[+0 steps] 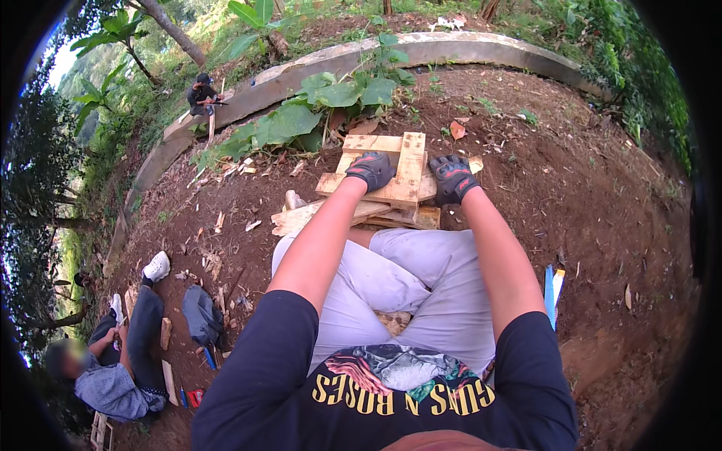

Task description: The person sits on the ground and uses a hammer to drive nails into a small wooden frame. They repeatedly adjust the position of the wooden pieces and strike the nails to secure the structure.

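Note:
In front of my crossed legs lies a small frame of pale wooden slats (410,161), with a wide upright slat crossing several sideways ones. My left hand (371,171), in a black and grey work glove, is closed on the frame left of the upright slat. At the frame's right side my right hand (452,179), gloved alike, curls its fingers over the wood's end; the fingertips are hidden. Loose wooden boards (301,218) lie under the frame, tilted at differing angles.
Beside my right thigh stand blue and white saw-like blades (553,293). A grey cloth bag (201,316) lies left, near a red tool (195,397). One person (120,376) sits at lower left, another (203,96) by the low concrete wall (451,49). Large leaves (331,94) grow beyond the frame.

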